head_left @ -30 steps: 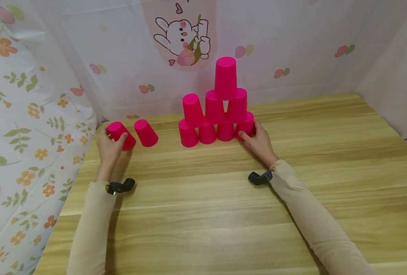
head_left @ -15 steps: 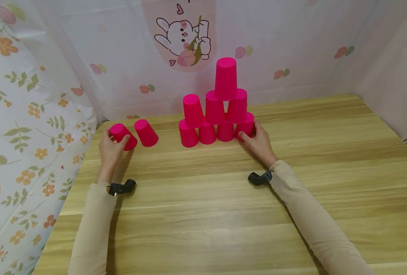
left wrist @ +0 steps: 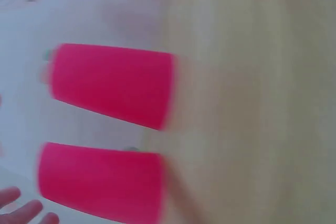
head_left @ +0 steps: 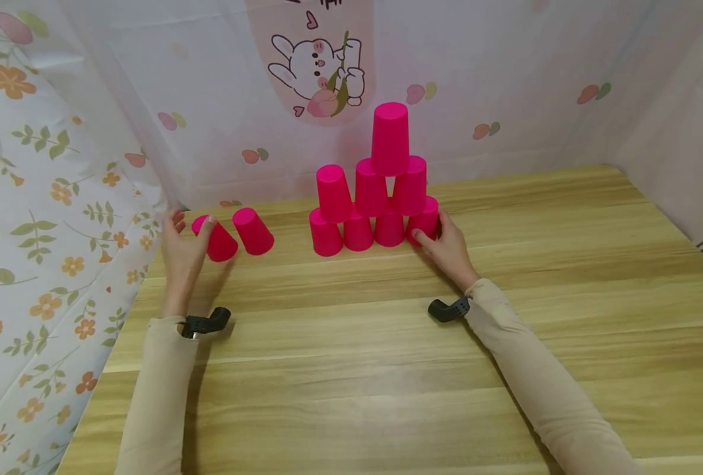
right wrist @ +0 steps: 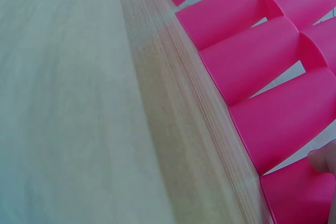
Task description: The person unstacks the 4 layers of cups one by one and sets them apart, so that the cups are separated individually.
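Observation:
Two pink cups stand upside down at the table's far left. My left hand (head_left: 181, 260) is beside the outer cup (head_left: 222, 244), with thumb and fingers spread; its fingers (left wrist: 23, 213) show apart from that cup (left wrist: 102, 184) in the left wrist view. The inner cup (head_left: 253, 232) is just to the right. A pyramid of pink upturned cups has a bottom row of several, three above, and one top cup (head_left: 390, 140). My right hand (head_left: 451, 254) grips the bottom row's right-end cup (head_left: 427, 211), its thumb (right wrist: 324, 158) on the near side.
The wooden table (head_left: 339, 369) extends in front of the cups. Close behind them hangs a white patterned curtain (head_left: 494, 79), and a floral cloth (head_left: 48, 264) covers the left side. A black wrist camera (head_left: 208, 321) juts out from the left sleeve, another (head_left: 448, 310) from the right.
My left hand nudged the outer cup slightly right, then let go and drew back left, its fingers spreading. The right hand and the pyramid stay as they were.

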{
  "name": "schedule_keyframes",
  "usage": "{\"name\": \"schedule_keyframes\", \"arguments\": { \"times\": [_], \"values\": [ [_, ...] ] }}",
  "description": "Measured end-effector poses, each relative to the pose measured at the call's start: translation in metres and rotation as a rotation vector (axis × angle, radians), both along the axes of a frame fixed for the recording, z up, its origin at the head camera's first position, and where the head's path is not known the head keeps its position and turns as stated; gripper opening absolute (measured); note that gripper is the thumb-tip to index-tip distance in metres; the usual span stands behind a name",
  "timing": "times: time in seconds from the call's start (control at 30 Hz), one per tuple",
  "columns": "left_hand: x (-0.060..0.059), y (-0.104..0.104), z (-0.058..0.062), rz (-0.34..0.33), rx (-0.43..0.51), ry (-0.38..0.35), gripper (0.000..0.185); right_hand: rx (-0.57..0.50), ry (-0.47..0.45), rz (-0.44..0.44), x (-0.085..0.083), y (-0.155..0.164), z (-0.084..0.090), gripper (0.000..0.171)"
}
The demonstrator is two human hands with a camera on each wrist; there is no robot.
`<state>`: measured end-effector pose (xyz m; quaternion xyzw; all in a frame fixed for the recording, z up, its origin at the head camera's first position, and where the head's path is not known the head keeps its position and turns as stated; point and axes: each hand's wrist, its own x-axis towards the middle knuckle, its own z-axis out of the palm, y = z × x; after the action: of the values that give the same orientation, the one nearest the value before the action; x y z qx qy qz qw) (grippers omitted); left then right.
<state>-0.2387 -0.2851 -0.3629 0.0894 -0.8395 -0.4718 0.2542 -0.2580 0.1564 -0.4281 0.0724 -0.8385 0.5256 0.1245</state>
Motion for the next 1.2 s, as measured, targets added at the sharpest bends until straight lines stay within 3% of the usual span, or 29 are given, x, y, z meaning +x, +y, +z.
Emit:
{"name": "schedule_keyframes", "arguments": {
  "times": [0.1,0.27,0.57,0.87,1.2],
  "values": [
    [0.002,0.003,0.015,-0.015,0.029,0.082,0.06,0.005,-0.008,0.0,0.0,0.0,-0.001,0.052],
    [0.002,0.018,0.033,-0.078,0.055,0.157,0.055,0.014,-0.004,-0.005,0.0,-0.001,0.0,0.052],
    [0.005,0.069,0.059,-0.205,-0.111,0.273,0.057,0.021,-0.006,-0.007,0.001,-0.001,0.0,0.052],
    [-0.001,0.103,0.08,-0.311,-0.084,0.392,0.051,0.027,-0.01,-0.009,0.001,-0.001,-0.001,0.052],
    [0.016,0.149,0.124,-0.381,-0.027,0.474,0.044,0.013,-0.013,-0.003,0.0,-0.001,0.0,0.053]
  ]
}}
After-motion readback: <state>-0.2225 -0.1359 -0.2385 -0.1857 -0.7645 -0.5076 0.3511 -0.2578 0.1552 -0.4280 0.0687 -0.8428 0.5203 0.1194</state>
